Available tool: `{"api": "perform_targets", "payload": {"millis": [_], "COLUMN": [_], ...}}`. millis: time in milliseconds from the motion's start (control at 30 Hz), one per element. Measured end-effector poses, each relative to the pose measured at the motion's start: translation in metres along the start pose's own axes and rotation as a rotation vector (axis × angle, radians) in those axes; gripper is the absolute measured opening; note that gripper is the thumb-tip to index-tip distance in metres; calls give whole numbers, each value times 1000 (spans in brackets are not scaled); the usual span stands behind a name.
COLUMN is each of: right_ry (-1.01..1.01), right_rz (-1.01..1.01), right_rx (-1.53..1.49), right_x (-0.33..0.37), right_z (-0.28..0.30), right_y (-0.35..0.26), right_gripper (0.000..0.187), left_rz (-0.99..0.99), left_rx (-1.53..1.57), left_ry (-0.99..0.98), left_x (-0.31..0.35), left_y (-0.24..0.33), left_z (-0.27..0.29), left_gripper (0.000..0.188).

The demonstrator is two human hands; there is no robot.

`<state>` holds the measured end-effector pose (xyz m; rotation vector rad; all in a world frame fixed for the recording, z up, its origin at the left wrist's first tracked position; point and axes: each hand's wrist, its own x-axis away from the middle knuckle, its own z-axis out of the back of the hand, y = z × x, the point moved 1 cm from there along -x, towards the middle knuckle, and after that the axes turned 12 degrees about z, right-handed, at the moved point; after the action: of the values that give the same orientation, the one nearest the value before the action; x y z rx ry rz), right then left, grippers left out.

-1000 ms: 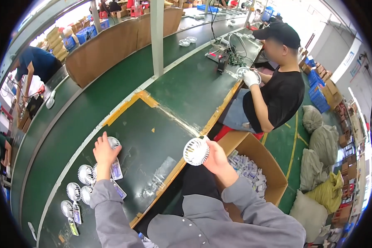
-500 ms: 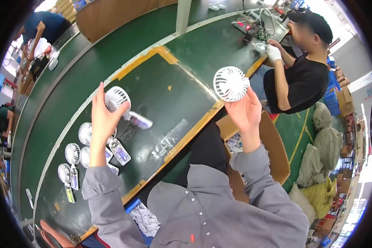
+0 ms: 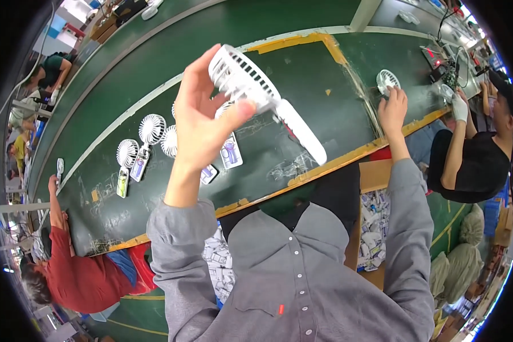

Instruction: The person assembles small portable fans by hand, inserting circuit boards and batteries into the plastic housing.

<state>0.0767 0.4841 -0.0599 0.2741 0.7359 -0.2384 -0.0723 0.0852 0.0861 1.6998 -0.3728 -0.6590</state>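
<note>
My left hand (image 3: 202,114) is raised above the green bench, its thumb and fingers gripping the round head of a white handheld fan (image 3: 245,77). The fan's white handle (image 3: 302,131) hangs down to the right. Farther right, the fingers of my right hand (image 3: 394,111) are closed at the lower edge of a white round fan grille (image 3: 387,78), which is at the bench top; the fingertips are partly hidden. Beyond my left wrist lie several white handheld fans (image 3: 153,129) with printed cards (image 3: 139,165) on their handles, some partly covered by my hand and forearm.
The bench (image 3: 302,74) has a worn yellow front edge. An open carton (image 3: 376,174) of small packets stands by my right side, and more packets (image 3: 218,256) lie by my left. A co-worker in black (image 3: 479,159) sits right; one in red (image 3: 85,268) sits left.
My left hand has lifted the fan off the bench and turned it. My right hand has moved away to the right, lowering the grille to the bench. The view has swung left.
</note>
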Motion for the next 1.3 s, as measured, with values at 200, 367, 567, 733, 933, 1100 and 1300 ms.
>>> {"api": "perform_targets", "payload": {"millis": [200,367,567,733,933,1100,1300], "right_ry": [-209,-525,-356,-36,-65,-266,-293], "right_rz": [-91,-79,-581,-527,-517,-691,-695], "right_rx": [-1605,-1687,-2160,-2460,-2638,-2455,-2348], "right_x": [-42,-25,16,33,28,21,33], "right_z": [129,174,190,198,194,191,196], "right_y": [-138,-161,-124,-119,-116,-126,-126], "right_gripper": [64,35,47,69,78,42,31], "left_rz": [-327,-580,-463,-523,-349,-298,-225], "left_rx": [-144,-358,-569,-462,-618,-463,-569], "left_ry": [-55,-70,355,253,155,-125,-80], "left_x": [35,68,119,122,126,96,103], "left_y": [-14,-24,-29,-56,-57,-31,-26], "left_z": [-25,-58,-54,-72,-92,-140,-161], "left_gripper": [100,99,94,101,96,62,30]}}
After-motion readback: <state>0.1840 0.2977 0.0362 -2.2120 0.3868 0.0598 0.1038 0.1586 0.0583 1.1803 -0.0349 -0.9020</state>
